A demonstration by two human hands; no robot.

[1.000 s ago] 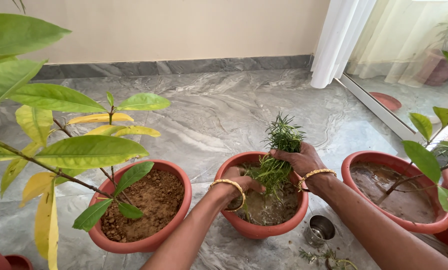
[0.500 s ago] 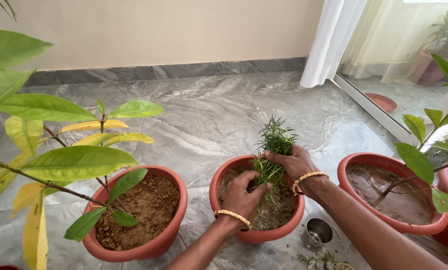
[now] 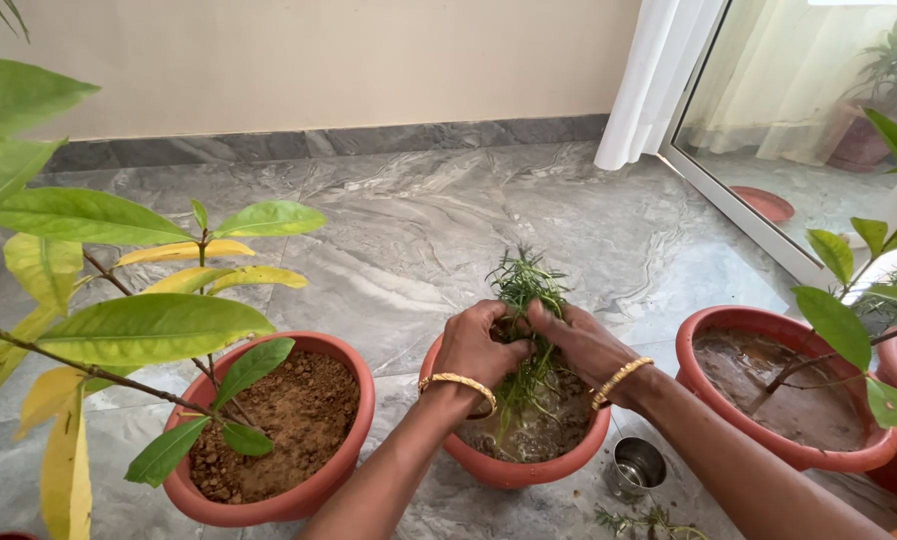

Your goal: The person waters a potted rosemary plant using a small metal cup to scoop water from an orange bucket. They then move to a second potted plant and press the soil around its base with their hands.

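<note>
A bunch of thin green sprigs (image 3: 521, 285) stands upright in the middle terracotta pot (image 3: 513, 468), which holds wet, muddy soil. My left hand (image 3: 478, 345) and my right hand (image 3: 580, 342) are cupped around the base of the sprigs from either side, fingers curled against the stems. Each wrist carries a gold bangle. The lower stems are hidden behind my hands.
A pot of dry brown soil (image 3: 268, 430) with a leafy plant (image 3: 128, 320) stands at left. A pot of muddy water (image 3: 783, 385) with a small plant sits at right. A small steel cup (image 3: 636, 466) and loose sprigs (image 3: 648, 520) lie on the grey marble floor. A curtain (image 3: 658, 70) and glass door are at back right.
My left hand rose from the soil to the base of the sprigs. My right hand slid lower, and both hands now close around the stems, which sit lower in the pot.
</note>
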